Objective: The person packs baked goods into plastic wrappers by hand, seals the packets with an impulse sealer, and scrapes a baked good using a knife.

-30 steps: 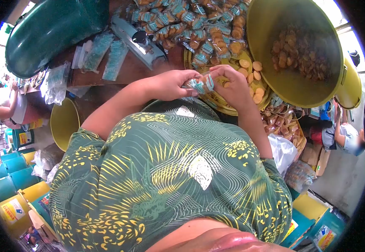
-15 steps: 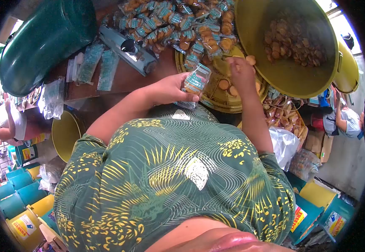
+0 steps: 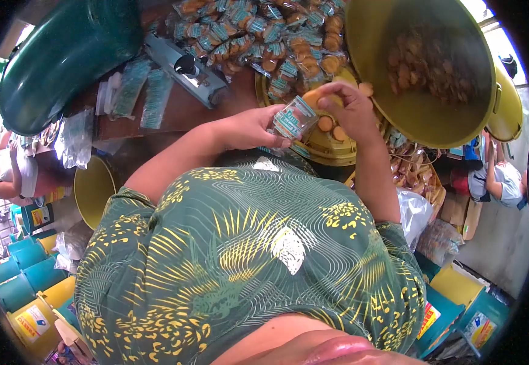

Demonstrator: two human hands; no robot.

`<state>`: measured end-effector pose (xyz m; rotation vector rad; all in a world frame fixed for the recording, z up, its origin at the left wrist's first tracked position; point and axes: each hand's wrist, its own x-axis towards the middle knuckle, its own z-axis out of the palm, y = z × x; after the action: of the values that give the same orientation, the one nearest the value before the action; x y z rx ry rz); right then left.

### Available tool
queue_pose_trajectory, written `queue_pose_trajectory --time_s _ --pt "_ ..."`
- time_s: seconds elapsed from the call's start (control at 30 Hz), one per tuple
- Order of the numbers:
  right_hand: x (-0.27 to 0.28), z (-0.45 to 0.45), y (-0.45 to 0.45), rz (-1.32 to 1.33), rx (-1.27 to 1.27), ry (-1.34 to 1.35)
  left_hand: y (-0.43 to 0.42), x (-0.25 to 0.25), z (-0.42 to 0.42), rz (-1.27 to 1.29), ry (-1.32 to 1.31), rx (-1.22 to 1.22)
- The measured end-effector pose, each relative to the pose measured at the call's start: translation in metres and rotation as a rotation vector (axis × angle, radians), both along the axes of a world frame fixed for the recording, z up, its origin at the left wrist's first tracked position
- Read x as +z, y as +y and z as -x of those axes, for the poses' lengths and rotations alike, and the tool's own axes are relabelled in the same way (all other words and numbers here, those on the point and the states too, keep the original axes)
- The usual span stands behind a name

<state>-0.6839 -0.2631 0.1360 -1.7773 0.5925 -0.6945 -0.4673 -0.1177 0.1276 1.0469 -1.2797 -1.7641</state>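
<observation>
My left hand [image 3: 255,126] grips a clear plastic packet [image 3: 295,118] printed with teal bakery lettering, tilted towards my right hand. My right hand [image 3: 351,109] pinches a round orange-brown cookie [image 3: 311,97] at the packet's upper edge. Whether the cookie is inside the packet's mouth I cannot tell. Below my right hand, loose cookies [image 3: 325,124] lie on a yellow lid [image 3: 313,153]. Just beyond, filled cookie packets [image 3: 304,55] are heaped, some resting on the lid. A large yellow bucket [image 3: 453,131] lies tipped beside my right hand, with many loose cookies inside.
A blue-grey bag sealer [image 3: 185,70] stands on the brown table [image 3: 127,132], beside stacks of flat printed bags [image 3: 155,100]. A big green bucket [image 3: 63,73] leans at the left. Other people [image 3: 21,170] [image 3: 504,176] work at both sides. Several buckets [image 3: 42,274] line the floor.
My right hand has moved left from the lid's far side, bringing a cookie to the packet. My left hand still holds the packet, turned slightly more towards my right hand.
</observation>
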Motion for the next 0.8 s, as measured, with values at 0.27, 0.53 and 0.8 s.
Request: queue_pose_trajectory --time_s 0.27,0.53,0.8 --pt "0.0 -0.007 -0.004 0.11 0.077 0.088 0.002 0.002 0.0 -0.063 0.078 0.009" --pt "0.01 -0.004 -0.004 0.065 -0.026 -0.087 0.0 0.002 0.002 0.049 0.0 0.014" --pt "0.017 0.003 0.0 -0.079 0.305 0.033 0.001 0.006 0.006 0.065 -0.038 -0.005"
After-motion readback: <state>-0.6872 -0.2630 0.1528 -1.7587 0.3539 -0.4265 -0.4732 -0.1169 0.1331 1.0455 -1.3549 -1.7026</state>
